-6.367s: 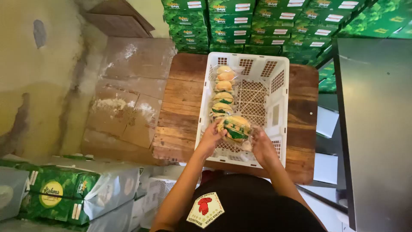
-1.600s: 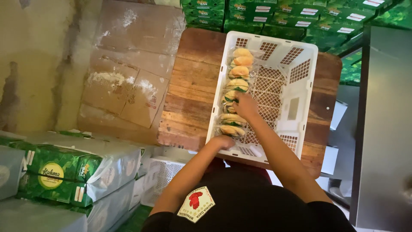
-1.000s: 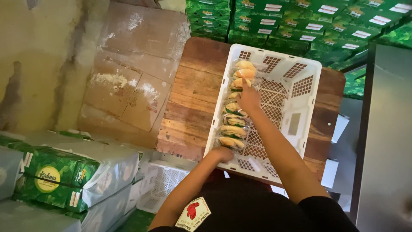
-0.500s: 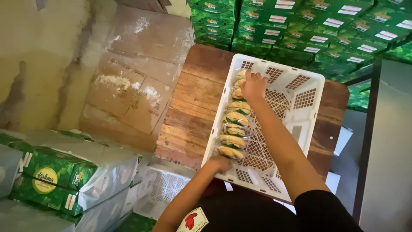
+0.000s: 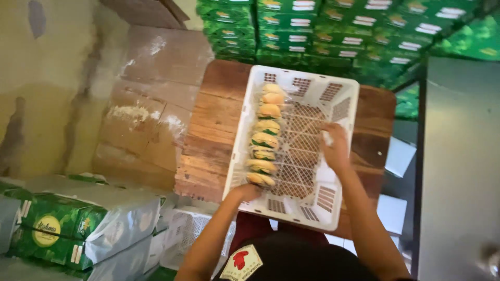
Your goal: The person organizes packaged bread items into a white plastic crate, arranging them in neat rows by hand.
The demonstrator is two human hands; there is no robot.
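Sitting on a wooden table (image 5: pixel 208 151), a white plastic crate (image 5: pixel 341 101) holds a row of wrapped buns (image 5: pixel 264 138) along its left wall. Left hand (image 5: pixel 246 192) grips crate's near rim, fingers curled. Right hand (image 5: pixel 334 148) over crate's right side; can't tell its grip.

Both arms reach forward, hands apart.
The left hand (image 5: pixel 247 192) sits nearer the body, fingers curled down; the right hand (image 5: pixel 335 148) stretches farther ahead, wrist bent, fingers loosely curled.
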